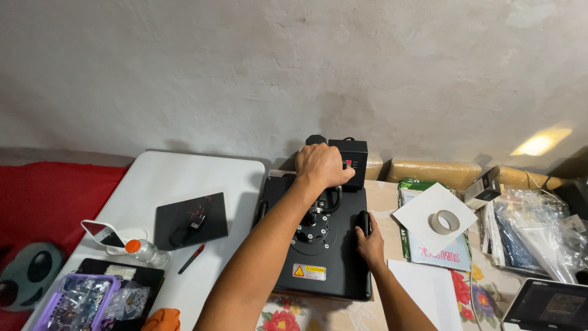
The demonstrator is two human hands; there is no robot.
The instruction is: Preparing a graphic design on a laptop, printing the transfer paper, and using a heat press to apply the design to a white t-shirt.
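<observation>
Gripping the heat press (318, 245) on the bench (184, 184), my left hand (321, 167) is closed over its top handle by the black control box (350, 160), while my right hand (369, 242) curls around the side grip; a tape roll (444, 221) lies just right of it.

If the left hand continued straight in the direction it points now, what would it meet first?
Probably the black control box of the heat press: the left hand points away from the person, and the box stands just beyond it. Depth is unclear.

White table (184, 178), black mat (190, 219), red pen (192, 258), heat press (321, 245), floral tablecloth (484, 294)
</observation>
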